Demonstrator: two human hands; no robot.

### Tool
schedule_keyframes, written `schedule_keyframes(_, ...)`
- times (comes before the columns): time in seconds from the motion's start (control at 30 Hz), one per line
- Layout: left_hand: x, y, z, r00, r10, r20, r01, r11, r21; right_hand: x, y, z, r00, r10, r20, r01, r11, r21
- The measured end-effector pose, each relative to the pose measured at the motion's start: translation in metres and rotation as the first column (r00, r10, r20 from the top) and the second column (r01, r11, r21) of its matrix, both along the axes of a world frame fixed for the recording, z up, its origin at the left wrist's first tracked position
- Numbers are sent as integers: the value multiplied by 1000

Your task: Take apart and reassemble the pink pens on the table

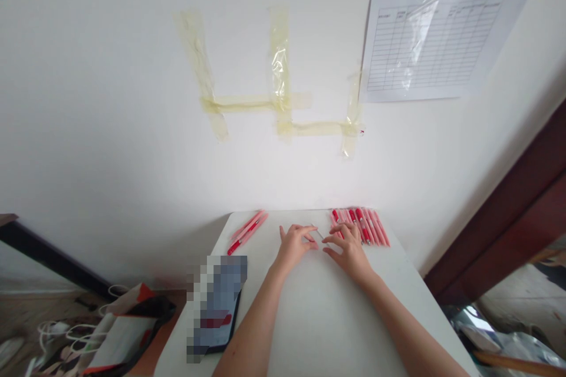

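Note:
A thin pale stick (320,234), perhaps a pen refill, slants between my two hands above the white table. My left hand (295,245) has curled fingers, with the index fingertip at the stick's upper end. From the other side, my right hand (348,249) bends its thumb and fingers toward the lower end. Small size and overlapping fingers hide the exact grip. Behind and beside my right hand lies a row of several red and pink pens (367,227). A smaller group of red and pink pens (247,231) lies to the left of my left hand.
A phone (221,306), partly pixelated, lies on the left side of the white table (318,330). The table's far edge meets a white wall with yellowish tape (279,59) and a printed sheet (433,41). Bags (126,330) and cables stand on the floor at left.

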State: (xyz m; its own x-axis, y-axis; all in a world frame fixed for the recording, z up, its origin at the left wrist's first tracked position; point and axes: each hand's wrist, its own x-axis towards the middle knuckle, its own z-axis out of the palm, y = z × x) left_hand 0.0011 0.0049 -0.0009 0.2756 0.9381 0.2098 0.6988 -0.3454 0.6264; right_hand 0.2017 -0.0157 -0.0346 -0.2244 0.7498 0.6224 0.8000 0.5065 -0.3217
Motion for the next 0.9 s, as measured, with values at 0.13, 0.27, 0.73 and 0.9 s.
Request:
schedule_keyframes(0.13, 4, -1, -2, 998, -31, 57, 32, 999, -25, -2, 0, 1, 999, 18, -30, -18, 1000, 3)
schedule_keyframes(0.27, 7, -3, -1, 993, -50, 103, 56, 997, -56, -5, -2, 4, 999, 34, -21, -34, 999, 8)
schedule_keyframes(0.73, -27, 8, 3, 988, 23, -154, -25, 1000, -12, 7, 6, -1, 996, -35, -77, 39, 998, 51)
schedule_keyframes(0.9, -31, 11, 1, 985, 64, -161, -64, 998, 6, 8, 6, -1, 992, -50, -117, 54, 998, 33)
